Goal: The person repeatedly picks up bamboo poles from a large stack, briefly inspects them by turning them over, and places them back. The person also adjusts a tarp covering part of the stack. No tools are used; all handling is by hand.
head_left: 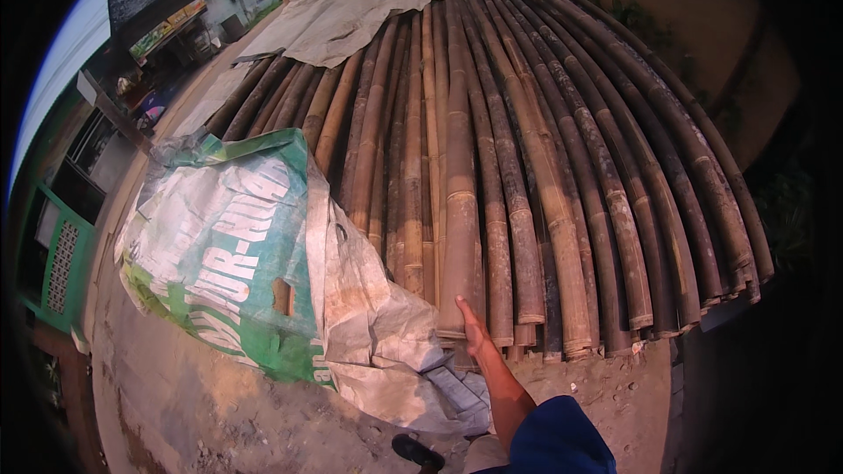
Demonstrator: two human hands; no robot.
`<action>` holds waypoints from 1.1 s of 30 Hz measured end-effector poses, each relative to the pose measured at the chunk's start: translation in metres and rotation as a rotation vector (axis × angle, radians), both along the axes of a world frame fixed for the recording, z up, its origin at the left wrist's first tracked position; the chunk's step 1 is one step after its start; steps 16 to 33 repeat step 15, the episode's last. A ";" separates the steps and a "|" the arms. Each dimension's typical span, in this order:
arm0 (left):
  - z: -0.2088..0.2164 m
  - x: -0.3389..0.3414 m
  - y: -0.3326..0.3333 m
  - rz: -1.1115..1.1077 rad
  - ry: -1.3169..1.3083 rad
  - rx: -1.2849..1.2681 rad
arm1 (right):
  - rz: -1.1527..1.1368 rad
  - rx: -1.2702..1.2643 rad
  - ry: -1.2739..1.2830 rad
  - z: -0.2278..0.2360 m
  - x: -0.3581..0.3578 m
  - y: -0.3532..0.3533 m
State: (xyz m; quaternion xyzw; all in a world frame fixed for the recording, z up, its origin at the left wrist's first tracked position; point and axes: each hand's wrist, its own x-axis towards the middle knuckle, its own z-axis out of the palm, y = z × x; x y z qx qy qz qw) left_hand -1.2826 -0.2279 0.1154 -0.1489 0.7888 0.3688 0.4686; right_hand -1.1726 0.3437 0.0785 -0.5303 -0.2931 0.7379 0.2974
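My right hand (475, 330) is at the near end of a thick bamboo pole (460, 237) in the middle of a large stack. Its thumb lies along the pole's right side, while the other fingers are hidden under or behind the end. This pole looks wider than those beside it and lies over them. More brown bamboo poles (562, 237) fan out on both sides, their cut ends toward me. To the left, a crumpled green and white printed tarp (263, 254) covers several pole ends, and its pale underside is folded over. My left hand is out of view.
A pale sheet (347, 17) lies across the poles' far left. Dusty ground (219, 421) runs below the stack, with my dark shoe (417, 453) on it. A wall (685, 35) borders the right side. Stalls and a green gate (63, 254) stand at left.
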 end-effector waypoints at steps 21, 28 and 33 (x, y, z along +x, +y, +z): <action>0.012 -0.012 0.036 -0.145 0.044 0.084 | 0.021 0.618 -0.938 0.005 0.145 -0.045; 0.012 -0.012 0.036 -0.145 0.044 0.084 | 0.021 0.618 -0.938 0.005 0.145 -0.045; 0.012 -0.012 0.036 -0.145 0.044 0.084 | 0.021 0.618 -0.938 0.005 0.145 -0.045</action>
